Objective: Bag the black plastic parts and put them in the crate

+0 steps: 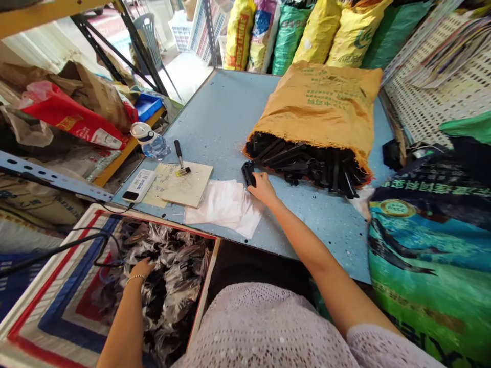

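My right hand (pixel 263 188) grips a small black part (pixel 248 173) just in front of the open mouth of an orange woven sack (pixel 318 105). Long black pieces (pixel 303 161) spill from that mouth onto the blue table (pixel 233 112). Down at the left, my left hand (pixel 143 268) reaches into a crate (pixel 57 301) among dark plastic-wrapped items (pixel 172 286); its fingertips are partly hidden, and what they touch is unclear. A stack of thin white bags (pixel 230 207) lies by the table's front edge, between my hands.
Left on the table are a hammer (pixel 178 152), a pale board (pixel 192 186), a white box (pixel 140 186) and a clear bottle (pixel 155 145). Filled sacks (pixel 286 38) line the back. A large green-blue bag (pixel 429 255) stands at the right; cables (pixel 76 245) cross the crate.
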A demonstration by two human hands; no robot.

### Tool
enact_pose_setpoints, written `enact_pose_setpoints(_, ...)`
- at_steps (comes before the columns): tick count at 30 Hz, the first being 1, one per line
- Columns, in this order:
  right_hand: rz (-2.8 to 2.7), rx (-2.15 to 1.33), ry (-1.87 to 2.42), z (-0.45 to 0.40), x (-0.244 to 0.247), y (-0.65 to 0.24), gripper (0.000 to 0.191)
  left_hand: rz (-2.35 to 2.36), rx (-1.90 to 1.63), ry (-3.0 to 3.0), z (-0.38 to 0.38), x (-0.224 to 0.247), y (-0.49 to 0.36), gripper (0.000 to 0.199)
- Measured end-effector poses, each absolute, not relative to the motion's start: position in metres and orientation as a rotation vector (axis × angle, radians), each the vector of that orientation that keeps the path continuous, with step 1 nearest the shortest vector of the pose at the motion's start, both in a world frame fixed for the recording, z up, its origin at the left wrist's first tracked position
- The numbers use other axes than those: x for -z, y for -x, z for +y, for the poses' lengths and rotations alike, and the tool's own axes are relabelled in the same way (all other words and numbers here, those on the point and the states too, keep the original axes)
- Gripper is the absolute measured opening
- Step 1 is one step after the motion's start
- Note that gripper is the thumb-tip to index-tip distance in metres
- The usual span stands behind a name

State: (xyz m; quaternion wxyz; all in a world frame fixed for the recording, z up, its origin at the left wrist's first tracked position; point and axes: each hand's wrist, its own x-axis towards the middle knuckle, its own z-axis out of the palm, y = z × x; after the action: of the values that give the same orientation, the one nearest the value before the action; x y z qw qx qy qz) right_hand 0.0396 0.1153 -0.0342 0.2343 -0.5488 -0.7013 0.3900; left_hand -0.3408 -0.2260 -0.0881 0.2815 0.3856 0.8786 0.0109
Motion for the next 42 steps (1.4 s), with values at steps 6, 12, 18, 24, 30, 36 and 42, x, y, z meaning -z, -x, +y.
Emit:
enact_pose_setpoints(6,-1.682,-1.375,1.368,0.088,0.023,-0.102,0.046,1.643,-0.672,-0.86,-0.151,0.035,0.24,0.052)
enact_pose_setpoints(12,-1.923,-1.119,1.034,-0.012,0.012,-0.114,0.034,1.193,-1.294,-0.706,-0.034,0.005,0.062,0.058)
enact_pose_setpoints(18,-2.127,-0.531,1.269,0.03,-0.012,-0.147,0.038,0.919,-1.074,-0.652,-0.027,-0.001,0.01,0.041)
enact_pose_setpoints(24,-2.218,-0.551,1.403,0.019,-0.006,-0.139,0.043,1.043,-1.24,-0.513,-0.023,0.007,0.007,0.046)
enact_pose_setpoints(30,-2.42,-0.524,1.036,-0.039,0.03,-0.135,0.043,1.177,-1.182,-0.479,-0.023,0.029,0.012,0.048)
enact_pose_setpoints(36,-2.321,-0.146,1.342,0.08,-0.006,-0.157,0.03,1.405,-1.061,-1.108,-0.026,0.062,-0.018,0.068)
enact_pose_setpoints(42,-2.589,0.044,1.495,0.18,-0.035,-0.187,0.055,1.455,-0.826,-1.472,-0.026,0.078,-0.044,0.073)
